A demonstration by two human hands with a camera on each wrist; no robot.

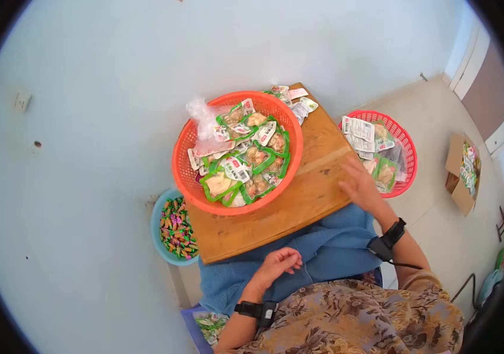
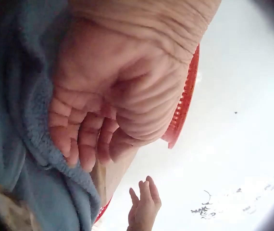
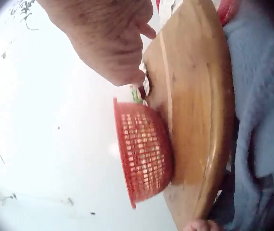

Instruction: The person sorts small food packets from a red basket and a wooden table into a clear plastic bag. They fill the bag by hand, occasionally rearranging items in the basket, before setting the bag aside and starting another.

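My left hand (image 1: 278,265) lies over the blue cloth (image 1: 322,236) on the lap, palm up with fingers loosely curled and holding nothing; in the left wrist view the palm (image 2: 122,82) is bare. My right hand (image 1: 361,184) hovers over the right edge of the wooden table (image 1: 317,177), fingers spread and empty. In the right wrist view that hand (image 3: 113,43) is above the table. An orange basket (image 1: 181,183) full of green-edged packets (image 1: 256,156) stands on the table's left part, touched by neither hand.
A red basket (image 1: 412,154) of packets stands right of the table. Loose packets (image 1: 302,109) lie at its back corner. A blue basin (image 1: 156,227) of small wrapped pieces is at the left, a cardboard box (image 1: 453,171) on the floor at right.
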